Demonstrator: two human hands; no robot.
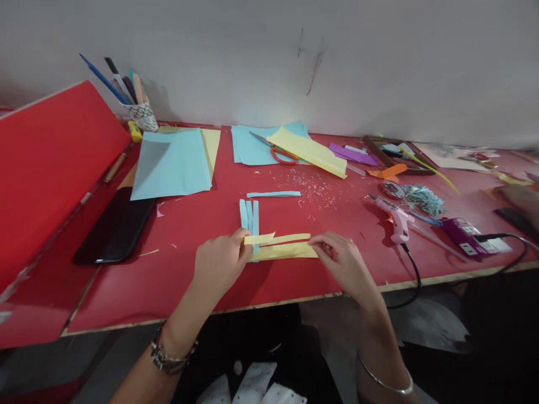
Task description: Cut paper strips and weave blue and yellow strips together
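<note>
Left hand (222,262) and right hand (337,259) pinch opposite ends of yellow paper strips (283,246), holding them flat across blue strips (250,217) on the table (189,264).

Yellow paper strips (281,246) in the left grip (221,264) and right grip (339,259): thin, matt paper. Blue strips (249,216) just beyond the left grip: same matt paper. Tabletop (189,280) beneath both grips: red, smooth, faint sheen, pale raw edge. Phone (113,230) far left of the left grip: glossy black. Glue gun (396,216) right of the right grip: pink plastic.
</note>
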